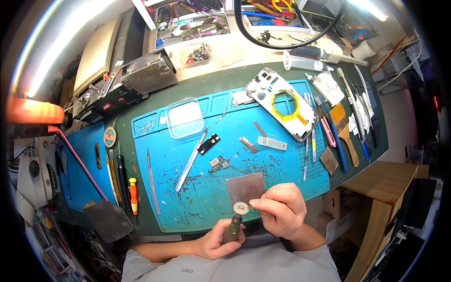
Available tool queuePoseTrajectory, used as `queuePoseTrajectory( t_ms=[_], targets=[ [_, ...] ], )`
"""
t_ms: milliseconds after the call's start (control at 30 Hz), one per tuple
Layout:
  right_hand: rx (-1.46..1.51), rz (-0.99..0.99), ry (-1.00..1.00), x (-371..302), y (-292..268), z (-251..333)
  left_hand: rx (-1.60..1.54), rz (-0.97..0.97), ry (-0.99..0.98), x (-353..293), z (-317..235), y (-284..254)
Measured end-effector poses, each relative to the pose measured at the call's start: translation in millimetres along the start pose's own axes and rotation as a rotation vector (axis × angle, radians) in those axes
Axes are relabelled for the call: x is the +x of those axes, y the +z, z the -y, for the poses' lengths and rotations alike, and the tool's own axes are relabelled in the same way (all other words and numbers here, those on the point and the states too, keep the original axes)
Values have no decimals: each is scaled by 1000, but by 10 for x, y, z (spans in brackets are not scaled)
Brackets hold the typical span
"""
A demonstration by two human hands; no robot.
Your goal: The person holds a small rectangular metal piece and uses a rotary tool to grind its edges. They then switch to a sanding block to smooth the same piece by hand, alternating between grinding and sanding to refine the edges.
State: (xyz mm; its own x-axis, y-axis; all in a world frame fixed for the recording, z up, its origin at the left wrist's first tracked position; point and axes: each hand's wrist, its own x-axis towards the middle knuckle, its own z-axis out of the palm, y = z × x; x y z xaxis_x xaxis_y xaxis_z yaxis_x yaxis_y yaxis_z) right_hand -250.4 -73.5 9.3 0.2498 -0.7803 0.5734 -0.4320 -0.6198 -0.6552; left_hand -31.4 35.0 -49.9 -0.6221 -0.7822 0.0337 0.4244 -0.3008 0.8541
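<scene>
My left hand [212, 244] is closed around the dark handle of a rotary tool [232, 231], held upright near the mat's front edge. A round, pale disc [240, 208] tops the tool. Beside the disc, my right hand [283, 210] is pinched, its fingertips close to the disc's rim; a small thing may be between them, but I cannot make it out. Just beyond the disc, a square brown-grey plate [245, 186] lies on the blue work mat [197, 207]. Small metal parts [219, 164] sit farther up the mat.
A phone frame [283, 104] with yellow tape lies at the mat's far right. Knives, such as a scalpel [191, 163], lie at the left middle. Brushes [345, 134] and tools line the right side. A clear plastic box [184, 118] and an orange screwdriver [133, 195] are to the left.
</scene>
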Motion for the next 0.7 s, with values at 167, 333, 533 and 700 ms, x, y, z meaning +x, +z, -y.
queuePoseTrajectory(
  t_ms=[167,333,533,700],
  targets=[
    [-6,-3,-2,-6,-1,-3,8,-1,9,2,9,1],
    [-10,-6,-3,-6,2,3,11,4,7,8,-3,-5],
    [-7,-23,-16,-3,11,-9,2,1,-3,2,-7,-2],
    [3,-67,-43,-20,51,-38,-13,3,-6,2,-10,-2]
  ],
)
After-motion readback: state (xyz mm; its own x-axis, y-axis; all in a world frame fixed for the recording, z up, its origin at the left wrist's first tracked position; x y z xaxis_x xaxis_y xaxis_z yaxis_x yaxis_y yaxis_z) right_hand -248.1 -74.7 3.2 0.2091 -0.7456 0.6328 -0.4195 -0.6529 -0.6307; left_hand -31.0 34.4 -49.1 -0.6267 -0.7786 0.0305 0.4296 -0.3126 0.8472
